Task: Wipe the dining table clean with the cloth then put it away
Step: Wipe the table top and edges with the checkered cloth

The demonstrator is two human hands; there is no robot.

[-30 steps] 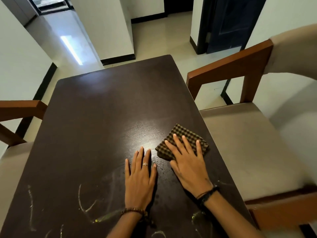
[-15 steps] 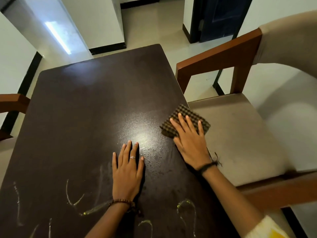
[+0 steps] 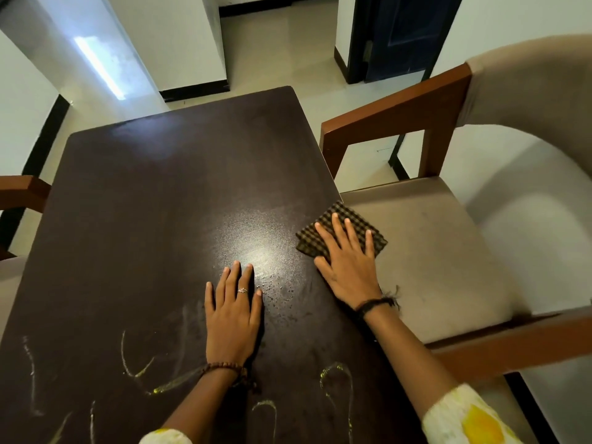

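Observation:
A dark brown dining table (image 3: 153, 219) fills the middle of the head view. Yellowish smear marks (image 3: 137, 363) streak its near part, and small droplets (image 3: 275, 288) lie near the bright reflection. A folded brown checked cloth (image 3: 349, 219) sits at the table's right edge, partly overhanging it. My right hand (image 3: 347, 267) lies flat on the cloth with fingers spread, pressing it down. My left hand (image 3: 232, 312) rests flat on the bare tabletop, left of the cloth, holding nothing.
A wooden armchair with a beige seat (image 3: 432, 251) stands tight against the table's right side. Another chair's armrest (image 3: 22, 190) shows at the left edge. Beyond the table are a tiled floor (image 3: 275, 52), white walls and a dark blue door (image 3: 403, 33).
My right hand has slid the cloth rightward and away from me, to the table's right edge. My left hand has stayed flat on the table. The camera shifted slightly.

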